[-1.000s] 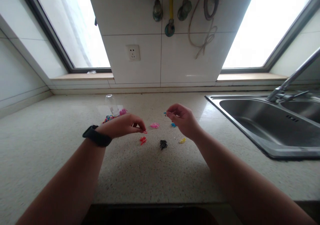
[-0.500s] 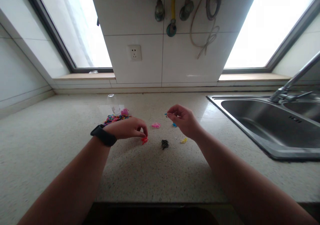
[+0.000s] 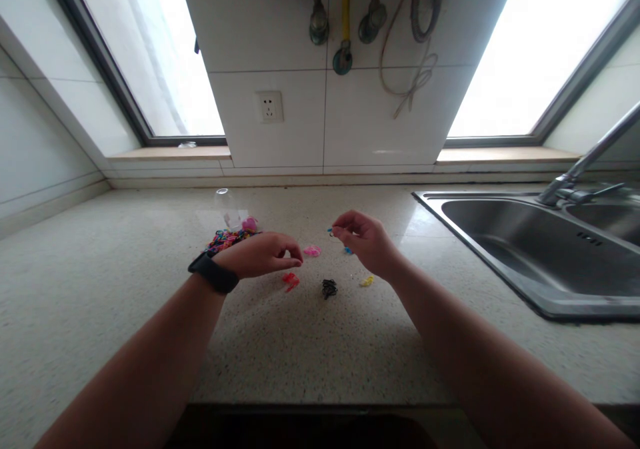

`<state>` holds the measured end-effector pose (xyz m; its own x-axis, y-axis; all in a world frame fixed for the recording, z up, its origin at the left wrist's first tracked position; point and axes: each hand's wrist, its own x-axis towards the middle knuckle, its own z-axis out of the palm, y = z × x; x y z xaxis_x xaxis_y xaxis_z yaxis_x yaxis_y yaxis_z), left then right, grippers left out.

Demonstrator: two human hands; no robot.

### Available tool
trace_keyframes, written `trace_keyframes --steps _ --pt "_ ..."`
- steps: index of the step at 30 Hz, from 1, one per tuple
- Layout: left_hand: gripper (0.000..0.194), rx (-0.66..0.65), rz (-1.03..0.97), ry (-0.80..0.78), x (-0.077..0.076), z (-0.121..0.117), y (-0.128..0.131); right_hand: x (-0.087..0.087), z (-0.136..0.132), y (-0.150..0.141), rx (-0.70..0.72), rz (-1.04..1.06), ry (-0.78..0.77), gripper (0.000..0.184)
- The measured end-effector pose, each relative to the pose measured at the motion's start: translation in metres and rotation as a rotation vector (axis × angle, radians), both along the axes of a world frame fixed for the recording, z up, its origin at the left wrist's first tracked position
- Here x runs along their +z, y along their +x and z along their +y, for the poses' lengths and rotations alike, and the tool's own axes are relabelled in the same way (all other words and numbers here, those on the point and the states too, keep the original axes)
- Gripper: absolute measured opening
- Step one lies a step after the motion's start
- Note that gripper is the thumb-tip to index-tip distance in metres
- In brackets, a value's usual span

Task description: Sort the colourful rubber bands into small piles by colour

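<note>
My right hand [image 3: 367, 241] is raised over the counter, thumb and forefinger pinching small rubber bands [image 3: 331, 232], one blue and one dark. Below it lies a little blue pile [image 3: 349, 250], partly hidden by the hand. My left hand [image 3: 270, 254], with a black band on its wrist, hovers just above a red pile of rubber bands [image 3: 291, 280]; its thumb and fingers are apart and nothing shows between them. Nearby lie a pink pile [image 3: 312, 251], a black pile [image 3: 329, 288] and a yellow pile [image 3: 367, 281].
A heap of mixed coloured bands [image 3: 227, 239] lies behind my left wrist, beside a clear plastic container [image 3: 227, 209] and a pink item [image 3: 249, 224]. A steel sink [image 3: 500, 256] with a tap [image 3: 565, 186] is set into the counter [image 3: 280, 356] on the right.
My left hand has lifted off the red pile and moved slightly right, its fingers parting. The red bands now lie uncovered. My right hand has barely moved and keeps its pinch.
</note>
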<state>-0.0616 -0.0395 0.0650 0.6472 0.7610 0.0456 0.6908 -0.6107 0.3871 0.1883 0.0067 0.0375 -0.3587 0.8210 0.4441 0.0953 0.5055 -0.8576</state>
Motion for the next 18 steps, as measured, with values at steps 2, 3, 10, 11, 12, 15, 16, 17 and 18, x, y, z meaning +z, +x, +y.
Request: trace_keyframes --steps 2,3,10,11,12,15,16,17,18 --pt "0.024 0.01 0.011 0.034 -0.001 0.0 0.002 0.0 0.0 0.0 0.003 0.003 -0.009 0.022" --pt "0.024 0.012 0.019 0.052 -0.002 0.0 0.002 0.001 0.0 0.0 0.006 0.006 -0.014 0.022" --pt "0.024 0.002 0.047 0.158 -0.009 0.002 0.003 0.003 -0.001 -0.002 0.049 0.037 -0.079 0.021" --pt "0.023 0.0 0.05 0.164 -0.009 0.002 0.003 0.003 -0.001 -0.002 0.051 0.034 -0.085 0.021" --pt "0.023 -0.003 0.054 0.169 -0.01 0.003 0.003 0.003 -0.001 -0.002 0.051 0.03 -0.089 0.021" --pt "0.023 -0.006 0.073 0.183 -0.012 0.003 0.003 0.002 0.0 -0.002 0.055 0.021 -0.098 0.021" --pt "0.024 -0.007 0.081 0.187 -0.012 0.003 0.003 0.002 0.0 -0.002 0.056 0.019 -0.102 0.021" --pt "0.024 -0.006 0.089 0.189 -0.012 0.003 0.004 0.001 0.001 -0.001 0.059 0.016 -0.104 0.021" --pt "0.025 -0.005 0.096 0.191 -0.012 0.003 0.004 0.001 0.001 -0.001 0.06 0.014 -0.105 0.021"
